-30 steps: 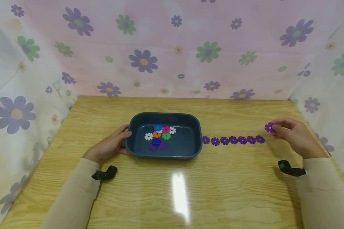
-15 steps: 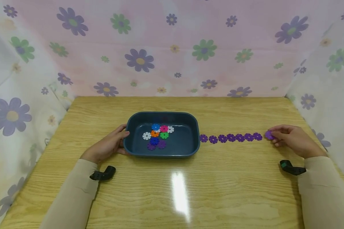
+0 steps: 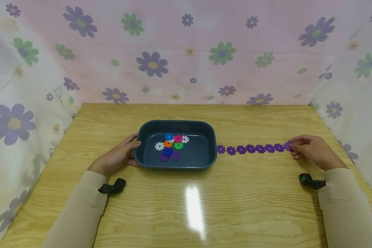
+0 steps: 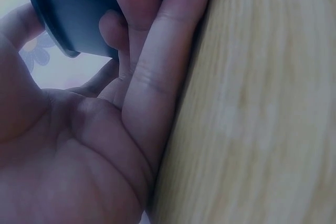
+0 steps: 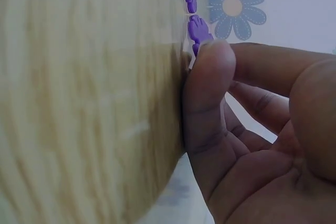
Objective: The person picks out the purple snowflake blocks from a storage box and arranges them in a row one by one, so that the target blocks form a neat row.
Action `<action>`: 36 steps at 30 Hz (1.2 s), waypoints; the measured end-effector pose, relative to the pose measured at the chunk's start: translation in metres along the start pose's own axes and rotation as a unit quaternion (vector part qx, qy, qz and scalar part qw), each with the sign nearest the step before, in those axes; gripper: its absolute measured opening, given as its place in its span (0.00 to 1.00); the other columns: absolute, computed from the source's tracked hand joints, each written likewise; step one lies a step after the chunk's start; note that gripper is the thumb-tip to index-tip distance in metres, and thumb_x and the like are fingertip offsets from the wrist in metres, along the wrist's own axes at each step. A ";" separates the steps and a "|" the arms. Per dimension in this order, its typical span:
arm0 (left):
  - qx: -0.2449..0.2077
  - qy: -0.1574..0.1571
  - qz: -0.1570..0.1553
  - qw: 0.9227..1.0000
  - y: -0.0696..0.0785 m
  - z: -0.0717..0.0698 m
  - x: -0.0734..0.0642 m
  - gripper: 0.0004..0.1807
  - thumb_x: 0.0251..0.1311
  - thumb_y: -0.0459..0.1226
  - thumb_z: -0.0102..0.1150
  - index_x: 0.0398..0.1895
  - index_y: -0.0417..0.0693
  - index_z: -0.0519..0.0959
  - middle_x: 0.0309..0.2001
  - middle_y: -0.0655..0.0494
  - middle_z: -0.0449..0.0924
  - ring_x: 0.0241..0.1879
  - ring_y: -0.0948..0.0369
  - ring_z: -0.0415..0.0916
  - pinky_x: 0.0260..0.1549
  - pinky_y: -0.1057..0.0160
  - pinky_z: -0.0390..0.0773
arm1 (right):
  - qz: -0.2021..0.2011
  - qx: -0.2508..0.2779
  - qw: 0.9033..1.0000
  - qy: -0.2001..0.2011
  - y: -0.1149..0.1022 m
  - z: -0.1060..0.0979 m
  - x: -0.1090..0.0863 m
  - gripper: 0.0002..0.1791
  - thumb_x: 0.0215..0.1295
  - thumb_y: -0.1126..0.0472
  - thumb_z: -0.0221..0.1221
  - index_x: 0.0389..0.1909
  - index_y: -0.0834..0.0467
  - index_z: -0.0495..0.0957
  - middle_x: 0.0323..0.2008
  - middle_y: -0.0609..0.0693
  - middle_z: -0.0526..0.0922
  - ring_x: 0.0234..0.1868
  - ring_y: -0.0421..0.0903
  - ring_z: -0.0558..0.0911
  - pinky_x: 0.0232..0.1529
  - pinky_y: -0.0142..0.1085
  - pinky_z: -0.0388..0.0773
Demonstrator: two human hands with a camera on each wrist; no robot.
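My left hand (image 3: 116, 157) grips the left end of a dark blue plastic tub (image 3: 201, 159), thumb over the rim and fingers along the outside wall. Flower-shaped interlocking discs lie inside the tub, among them an orange disc (image 3: 168, 144), a green disc (image 3: 178, 146) and a dark blue disc (image 3: 167, 152). Right of the tub runs a row of purple discs, one of them a purple disc (image 3: 260, 149) near the middle. At the row's right end my right hand (image 3: 313, 151) pinches another purple disc (image 3: 287, 146) between thumb and fingers, its edge right at the last one.
A wood-grain table (image 3: 251, 196) carries everything. Flower-patterned cloth (image 3: 186, 44) rises at the back and both sides. A black wrist mount (image 3: 113, 187) sits at the left cuff, another mount (image 3: 311, 181) at the right cuff.
The right hand has brought its purple disc down and left to the right end of the row, closing the gap there. The left hand keeps its hold on the tub.
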State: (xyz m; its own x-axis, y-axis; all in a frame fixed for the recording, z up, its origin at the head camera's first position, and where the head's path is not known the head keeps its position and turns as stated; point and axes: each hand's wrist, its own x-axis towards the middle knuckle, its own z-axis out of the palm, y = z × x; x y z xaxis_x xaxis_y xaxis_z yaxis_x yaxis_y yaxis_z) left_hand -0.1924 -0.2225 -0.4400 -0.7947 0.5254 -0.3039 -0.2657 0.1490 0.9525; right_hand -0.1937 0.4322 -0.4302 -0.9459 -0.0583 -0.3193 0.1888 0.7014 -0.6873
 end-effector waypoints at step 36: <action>-0.009 0.001 -0.002 1.000 0.001 0.000 0.001 0.32 0.79 0.52 0.38 0.79 0.54 0.46 0.50 0.46 0.81 0.43 0.54 0.85 0.42 0.51 0.86 | -0.067 -0.075 0.985 0.142 -0.062 0.022 -0.007 0.29 0.76 0.41 0.48 0.60 0.60 0.74 0.50 0.59 0.74 0.30 0.43 0.81 0.25 0.39 0.77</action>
State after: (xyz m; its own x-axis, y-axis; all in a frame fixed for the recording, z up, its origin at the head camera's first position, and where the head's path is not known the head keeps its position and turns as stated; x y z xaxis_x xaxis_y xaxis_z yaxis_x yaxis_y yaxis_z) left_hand -0.1933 -0.2224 -0.4396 -0.7947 0.5231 -0.3080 -0.2785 0.1367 0.9507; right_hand -0.1928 0.3734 -0.3992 -0.9993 0.0294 -0.0219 0.0367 0.7998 -0.5992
